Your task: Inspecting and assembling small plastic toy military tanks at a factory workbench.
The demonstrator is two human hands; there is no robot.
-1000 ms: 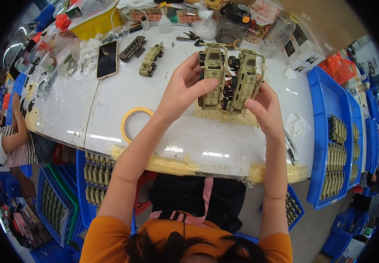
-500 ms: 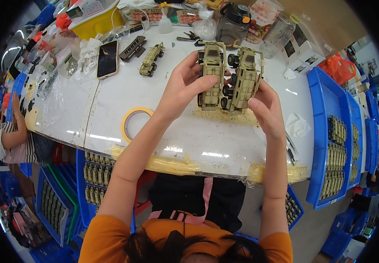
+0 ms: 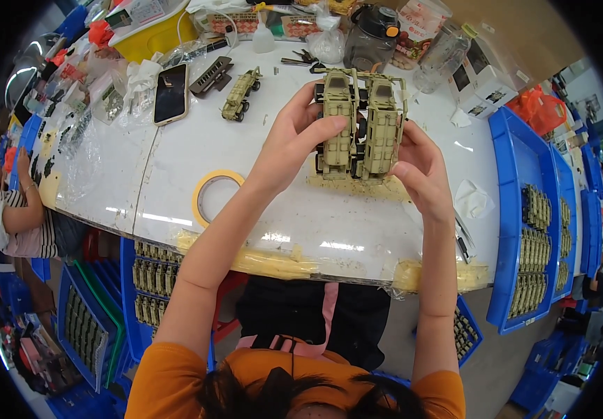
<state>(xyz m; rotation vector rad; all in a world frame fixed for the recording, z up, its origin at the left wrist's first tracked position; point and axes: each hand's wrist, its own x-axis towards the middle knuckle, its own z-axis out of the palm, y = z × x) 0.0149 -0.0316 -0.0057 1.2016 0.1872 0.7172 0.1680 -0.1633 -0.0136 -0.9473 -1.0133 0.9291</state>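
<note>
Two tan toy military trucks with dark wheels are held up side by side over the table. My left hand point(image 3: 301, 136) is closed on the left toy truck point(image 3: 337, 140), its thumb lying across the body. The right toy truck point(image 3: 381, 133) is in my right hand point(image 3: 423, 167), gripped along its right side by thumb and fingers. Both trucks stand lengthwise with their cabs at the far end, close together or touching. A smaller tan toy vehicle point(image 3: 241, 96) rests on the table to the left, beside a dark slotted part point(image 3: 211, 77).
A roll of yellow tape point(image 3: 201, 202) and a phone point(image 3: 171, 96) lie left on the white table point(image 3: 266, 216). Tweezers point(image 3: 463, 241) are near the right edge. Blue trays point(image 3: 507, 167) of tan vehicles stand right. Behind are a dark jug point(image 3: 370, 40) and bottles. Another person point(image 3: 22, 216) sits left.
The right truck has turned from a tilted view of its wheels to lie more level and parallel with the left one, shifting slightly left. The left hand has hardly moved.
</note>
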